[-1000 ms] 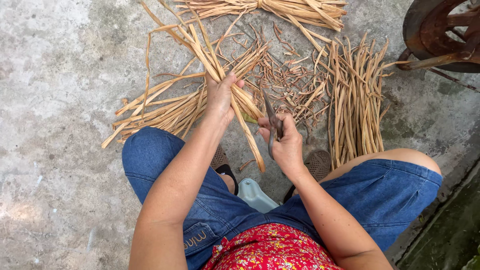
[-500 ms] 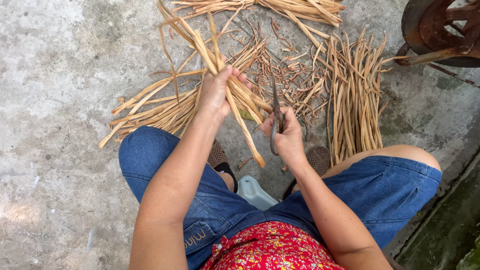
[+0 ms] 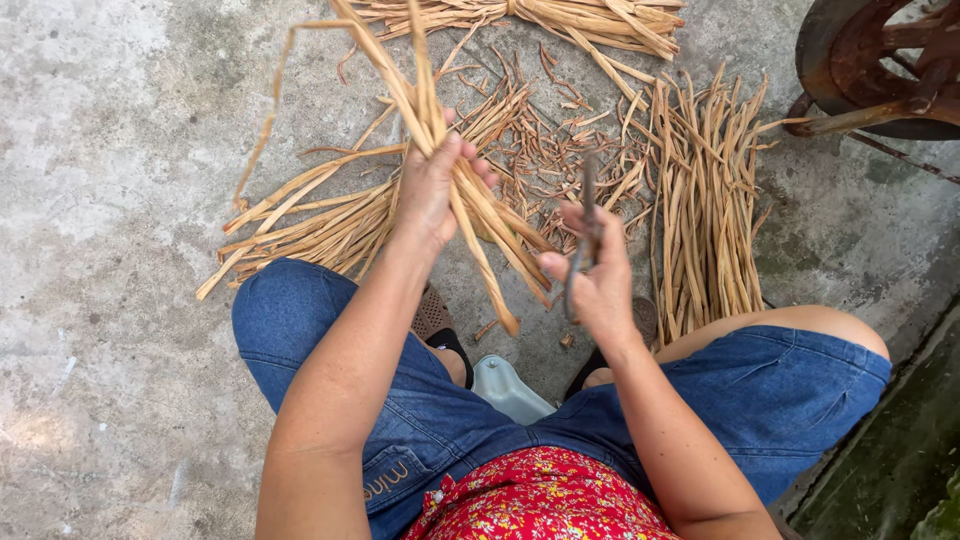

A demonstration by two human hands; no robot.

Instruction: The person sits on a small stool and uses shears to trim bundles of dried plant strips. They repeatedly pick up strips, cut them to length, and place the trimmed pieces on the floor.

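My left hand grips a bunch of long tan dried plant strips; their cut ends point down toward my knees and their thin tops rise to the upper left. My right hand is closed on a small dark knife, its blade pointing up and away, just right of the bunch and apart from it. Both hands hover over the concrete ground between my knees.
A pile of strips lies at left, a neat row at right, short scraps between, another bundle at the top. A rusty metal wheel stands top right. A pale stool edge shows under me.
My left hand has lifted the bunch higher and tilted its tops up to the left. My right hand with the knife has drawn slightly to the right, away from the bunch.
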